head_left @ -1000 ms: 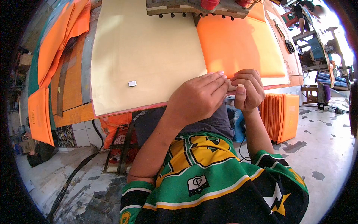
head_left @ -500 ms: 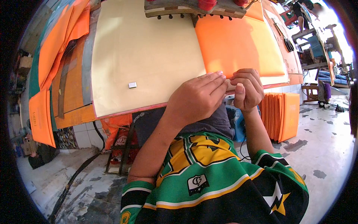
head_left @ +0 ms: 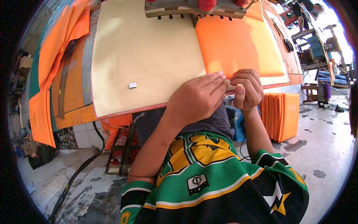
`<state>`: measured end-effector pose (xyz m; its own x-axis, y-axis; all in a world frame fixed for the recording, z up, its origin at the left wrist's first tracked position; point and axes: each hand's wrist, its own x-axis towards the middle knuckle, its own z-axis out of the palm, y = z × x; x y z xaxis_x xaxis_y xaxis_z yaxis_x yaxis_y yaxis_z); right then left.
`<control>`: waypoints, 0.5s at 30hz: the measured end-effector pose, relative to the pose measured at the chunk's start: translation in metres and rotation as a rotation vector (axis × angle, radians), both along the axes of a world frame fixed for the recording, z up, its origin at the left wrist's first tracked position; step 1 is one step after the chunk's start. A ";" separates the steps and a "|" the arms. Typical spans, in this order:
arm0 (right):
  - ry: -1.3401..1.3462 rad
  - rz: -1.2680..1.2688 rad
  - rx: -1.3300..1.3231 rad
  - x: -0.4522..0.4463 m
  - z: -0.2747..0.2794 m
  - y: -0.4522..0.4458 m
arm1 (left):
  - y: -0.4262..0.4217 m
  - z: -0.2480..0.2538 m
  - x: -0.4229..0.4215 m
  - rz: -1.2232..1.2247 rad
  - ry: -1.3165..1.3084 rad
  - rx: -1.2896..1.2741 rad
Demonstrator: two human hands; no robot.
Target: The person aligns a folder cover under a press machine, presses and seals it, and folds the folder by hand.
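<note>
Head view: my left hand still flat, right hand still curled; can't tell if holding anything.

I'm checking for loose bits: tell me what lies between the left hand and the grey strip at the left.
In the head view, a small white-topped block lies on the cream sheet between the left hand and the grey strip.

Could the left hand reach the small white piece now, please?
Probably yes: between the left hand and the small white piece, only bare cream sheet shows, with nothing standing in the way.
</note>
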<state>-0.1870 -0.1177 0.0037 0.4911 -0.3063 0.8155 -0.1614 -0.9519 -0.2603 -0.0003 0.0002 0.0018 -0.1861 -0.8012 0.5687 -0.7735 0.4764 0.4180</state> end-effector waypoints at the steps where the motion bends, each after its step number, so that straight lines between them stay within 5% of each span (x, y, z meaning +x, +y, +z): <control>1: 0.000 0.001 0.004 0.000 0.000 0.000 | 0.000 0.000 0.000 0.000 -0.003 -0.001; 15: -0.005 0.010 0.008 -0.001 -0.001 0.000 | 0.000 0.000 0.000 0.003 0.016 0.012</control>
